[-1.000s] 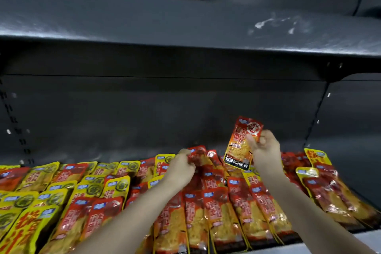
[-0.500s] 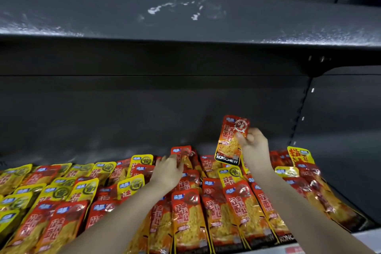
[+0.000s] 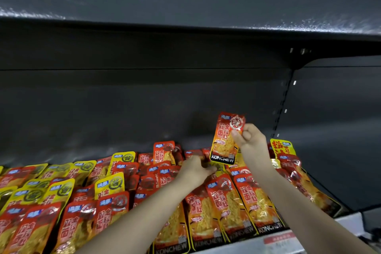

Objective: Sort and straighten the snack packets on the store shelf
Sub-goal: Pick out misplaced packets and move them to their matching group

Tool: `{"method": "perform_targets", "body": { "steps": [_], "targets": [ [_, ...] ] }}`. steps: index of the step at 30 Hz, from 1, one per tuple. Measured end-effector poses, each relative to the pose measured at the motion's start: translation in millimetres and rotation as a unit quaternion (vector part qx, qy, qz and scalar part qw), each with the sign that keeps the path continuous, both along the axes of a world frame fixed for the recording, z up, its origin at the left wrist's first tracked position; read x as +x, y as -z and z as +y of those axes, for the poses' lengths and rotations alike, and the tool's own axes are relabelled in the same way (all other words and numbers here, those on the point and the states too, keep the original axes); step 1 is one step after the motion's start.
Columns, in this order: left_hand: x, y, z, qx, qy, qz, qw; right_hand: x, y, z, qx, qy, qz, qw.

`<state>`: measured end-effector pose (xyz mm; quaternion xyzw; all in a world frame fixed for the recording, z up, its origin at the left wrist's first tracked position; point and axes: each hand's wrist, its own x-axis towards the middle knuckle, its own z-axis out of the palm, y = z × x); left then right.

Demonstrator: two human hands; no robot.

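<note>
Red packet (image 3: 225, 138) stays raised in right hand (image 3: 250, 140); left hand (image 3: 195, 169) reached rightward

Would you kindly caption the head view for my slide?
Right hand holds a red foil snack packet aloft; left hand rests on shelved packets.

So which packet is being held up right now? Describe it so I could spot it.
Look at the dark back wall of the shelf, above the right side of the heap of red and yellow packets. There the right hand pinches one red packet by its right edge. It alone is held upright above the heap, its black KONCHEW band at the bottom.
</note>
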<state>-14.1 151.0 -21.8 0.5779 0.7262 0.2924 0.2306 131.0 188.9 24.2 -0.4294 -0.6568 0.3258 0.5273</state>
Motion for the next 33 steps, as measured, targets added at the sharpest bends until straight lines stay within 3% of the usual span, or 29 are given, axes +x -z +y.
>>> {"method": "perform_targets", "body": {
  "steps": [4,9,14,18,29,33],
  "targets": [
    [5,6,4,0.049,-0.039,-0.038,0.997,9,7,-1,-0.01,-0.022,-0.034,0.999],
    [8,-6,4,0.116,-0.057,-0.068,0.989,10,14,-1,-0.049,-0.037,0.004,0.998],
    [-3,-26,6,0.153,-0.099,-0.18,0.967,9,16,-1,-0.08,-0.042,0.049,0.995],
    [-15,-29,6,0.16,-0.112,-0.21,0.958,9,23,0,-0.093,-0.051,0.02,0.994],
    [-44,-39,-7,0.235,-0.147,-0.223,0.935,1,24,0,-0.088,-0.073,-0.02,0.993],
    [-61,-48,-18,0.287,-0.166,-0.185,0.925,-5,16,3,-0.093,-0.096,-0.113,0.984]
  ]
}}
